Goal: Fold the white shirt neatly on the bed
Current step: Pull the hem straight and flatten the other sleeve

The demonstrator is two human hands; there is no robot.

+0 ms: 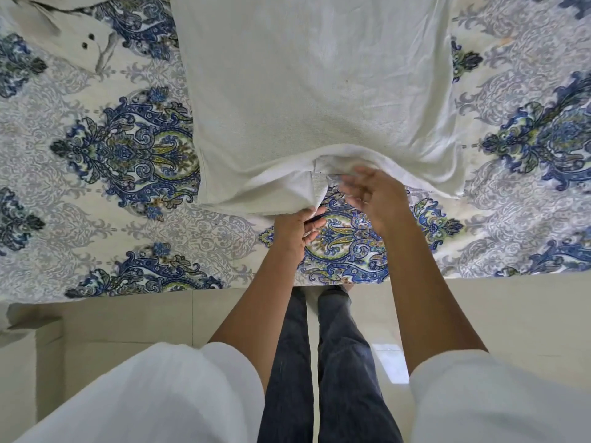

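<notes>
Beyond white sleeves (160, 394), the left hand (295, 230) pinches the hem (256, 207) of the shirt (319, 91) spread on the bed (96, 203), the right hand (375, 196) hovers open beside; it should grip too, so both lift evenly.

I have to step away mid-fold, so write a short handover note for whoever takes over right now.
Left hand: grips the near edge of the white shirt.
Right hand: open and blurred, beside that edge, holding nothing.
The shirt lies spread on the bed, with its near edge lifted.
Done: shirt laid out.
Left: carry that edge over, then neaten.
</notes>
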